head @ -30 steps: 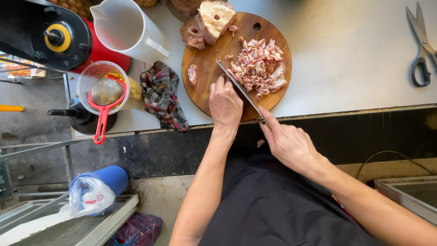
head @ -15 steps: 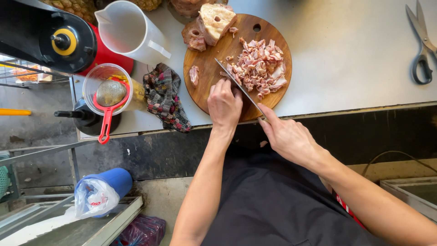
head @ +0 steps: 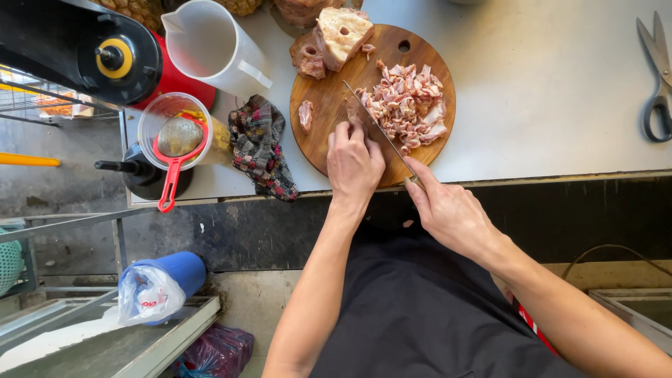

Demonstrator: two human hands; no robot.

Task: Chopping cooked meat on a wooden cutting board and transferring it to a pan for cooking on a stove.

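A pale grey tabletop point(head: 546, 91) fills the upper part of the view, its near edge running left to right above a dark front panel. Near that edge sits a round wooden cutting board point(head: 329, 119), carrying a heap of chopped pinkish meat point(head: 409, 105) on its right half and larger chunks with a pale bony piece point(head: 341, 35) toward its far edge. The left hand point(head: 353, 164) lies on the board's near side, fingers curled down onto a small piece of meat point(head: 355, 110), pinning it. The right hand point(head: 451, 210) hangs just past the tabletop's near edge, its grip closed round the handle of a knife point(head: 378, 129) whose blade slants up across the board just beside the left fingertips. A small scrap of meat point(head: 305, 114) rests on the board's left side. Left of the board lie a checked cloth point(head: 260, 147), a clear cup with a red strainer point(head: 175, 150) and a white jug point(head: 210, 45); a black and red appliance point(head: 105, 52) stands at the far left corner. Scissors point(head: 656, 77) lie by the right edge. Below, the floor is stained concrete, with a blue container wrapped in a plastic bag point(head: 157, 287) and metal trays point(head: 105, 336).
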